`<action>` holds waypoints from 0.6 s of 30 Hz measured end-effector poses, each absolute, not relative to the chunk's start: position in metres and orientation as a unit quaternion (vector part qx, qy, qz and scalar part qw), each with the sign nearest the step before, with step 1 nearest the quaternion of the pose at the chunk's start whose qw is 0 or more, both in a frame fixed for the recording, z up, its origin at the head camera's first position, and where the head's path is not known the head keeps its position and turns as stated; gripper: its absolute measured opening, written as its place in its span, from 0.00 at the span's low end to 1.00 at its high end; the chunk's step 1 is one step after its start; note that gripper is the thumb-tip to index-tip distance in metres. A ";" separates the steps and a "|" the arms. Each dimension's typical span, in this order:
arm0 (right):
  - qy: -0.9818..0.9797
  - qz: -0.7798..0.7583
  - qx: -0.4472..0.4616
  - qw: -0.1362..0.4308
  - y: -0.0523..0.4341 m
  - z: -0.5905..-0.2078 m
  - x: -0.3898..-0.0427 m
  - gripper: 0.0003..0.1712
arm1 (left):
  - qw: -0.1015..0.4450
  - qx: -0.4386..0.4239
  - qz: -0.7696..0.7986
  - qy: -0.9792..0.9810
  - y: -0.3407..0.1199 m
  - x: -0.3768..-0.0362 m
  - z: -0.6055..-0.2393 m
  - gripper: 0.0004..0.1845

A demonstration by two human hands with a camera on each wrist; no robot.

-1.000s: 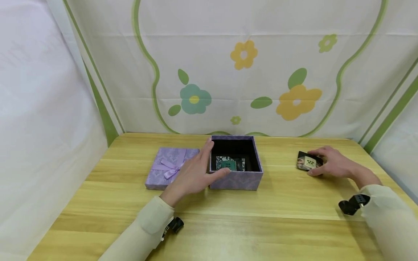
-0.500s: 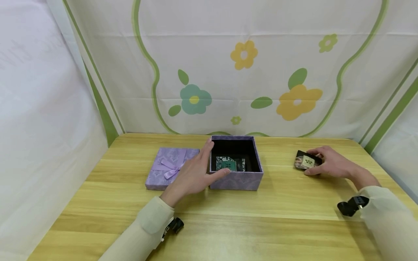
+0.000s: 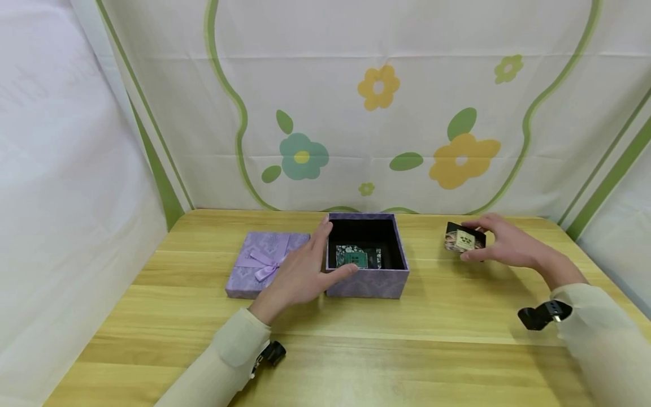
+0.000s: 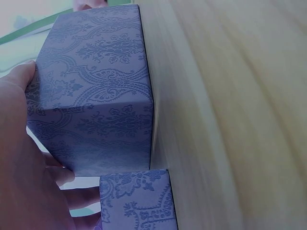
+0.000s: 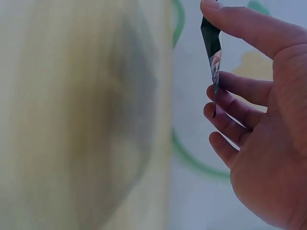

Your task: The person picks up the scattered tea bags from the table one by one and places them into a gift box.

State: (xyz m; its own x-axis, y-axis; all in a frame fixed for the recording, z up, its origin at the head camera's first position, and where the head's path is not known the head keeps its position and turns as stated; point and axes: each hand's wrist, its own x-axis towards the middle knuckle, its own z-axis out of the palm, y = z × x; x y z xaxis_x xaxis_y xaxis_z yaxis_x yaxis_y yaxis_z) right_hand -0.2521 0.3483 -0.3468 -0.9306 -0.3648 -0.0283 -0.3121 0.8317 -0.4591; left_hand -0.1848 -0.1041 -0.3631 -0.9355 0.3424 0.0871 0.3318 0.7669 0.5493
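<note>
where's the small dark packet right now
In the head view, the small dark packet is pinched in the right hand, off the table, right of the open purple box.

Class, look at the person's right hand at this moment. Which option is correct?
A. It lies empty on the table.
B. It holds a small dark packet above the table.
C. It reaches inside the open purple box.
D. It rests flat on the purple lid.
B: the right hand pinches a small dark packet clear of the table, to the right of the open purple box.
</note>
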 end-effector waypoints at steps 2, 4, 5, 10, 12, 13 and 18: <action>0.954 -0.228 -0.187 0.051 0.340 -0.339 -0.251 0.52 | 0.013 0.179 0.288 0.941 -0.104 -0.185 -0.363 0.59; 0.953 -0.227 -0.197 0.046 0.331 -0.331 -0.251 0.51 | 0.015 0.178 0.288 0.941 -0.105 -0.185 -0.363 0.59; 0.952 -0.228 -0.201 0.044 0.326 -0.326 -0.250 0.51 | 0.016 0.177 0.288 0.941 -0.105 -0.185 -0.363 0.59; 0.946 -0.238 -0.215 0.040 0.302 -0.307 -0.247 0.50 | 0.015 0.172 0.286 0.943 -0.107 -0.185 -0.362 0.59; 0.944 -0.244 -0.218 0.041 0.294 -0.301 -0.245 0.50 | 0.013 0.172 0.284 0.943 -0.107 -0.185 -0.362 0.59; 0.943 -0.247 -0.219 0.041 0.290 -0.298 -0.245 0.50 | 0.011 0.172 0.284 0.943 -0.107 -0.185 -0.362 0.59; 0.940 -0.234 -0.247 0.039 0.272 -0.288 -0.245 0.49 | 0.004 0.175 0.282 0.943 -0.107 -0.186 -0.363 0.59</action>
